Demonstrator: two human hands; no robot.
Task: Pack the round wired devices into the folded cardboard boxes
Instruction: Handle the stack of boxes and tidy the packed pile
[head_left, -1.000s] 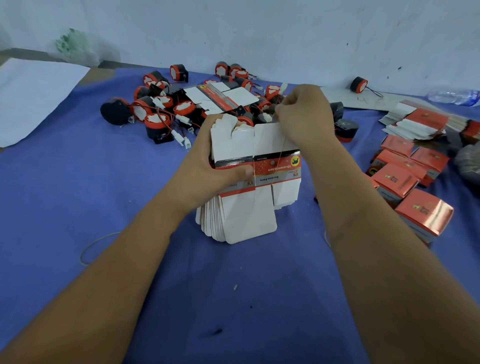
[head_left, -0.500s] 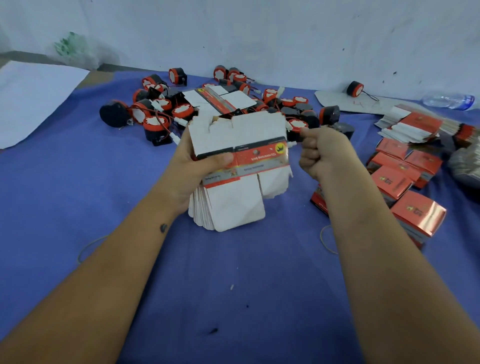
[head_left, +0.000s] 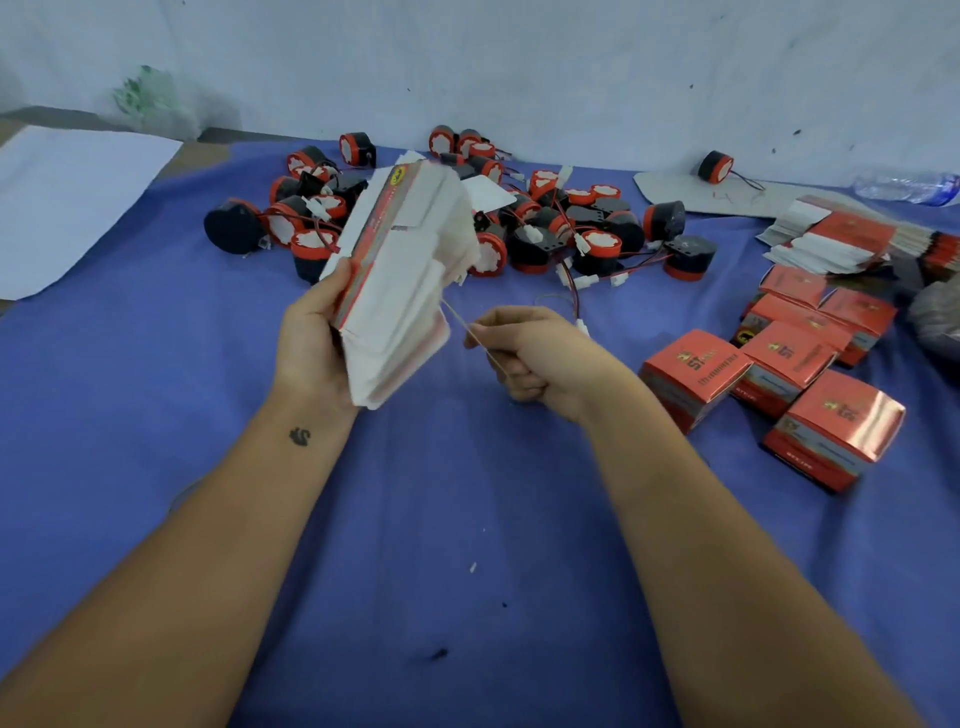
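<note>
We list first the round wired devices (head_left: 524, 228): black bodies with red-and-white faces, heaped in a loose pile with their wires tangled, at the far middle of the worktop (head_left: 156, 415), near the wall. One more device (head_left: 715, 167) lies apart to the right on a grey sheet (head_left: 691, 195). A stack of flat unfolded boxes (head_left: 402, 270), white card with red print, is held above the worktop in our left hand (head_left: 311, 348), thumb at the near edge and fingers curled round the back. A thin rubber band (head_left: 470, 332) runs from the stack to our right hand (head_left: 524, 353), whose curled fingers pinch it. Folded red boxes (head_left: 769, 374) stand grouped at the right. Behind them lies a second heap of flat boxes (head_left: 836, 236). A plastic bottle (head_left: 906, 187) lies by the wall, and a white sheet (head_left: 67, 202) at far left.
</note>
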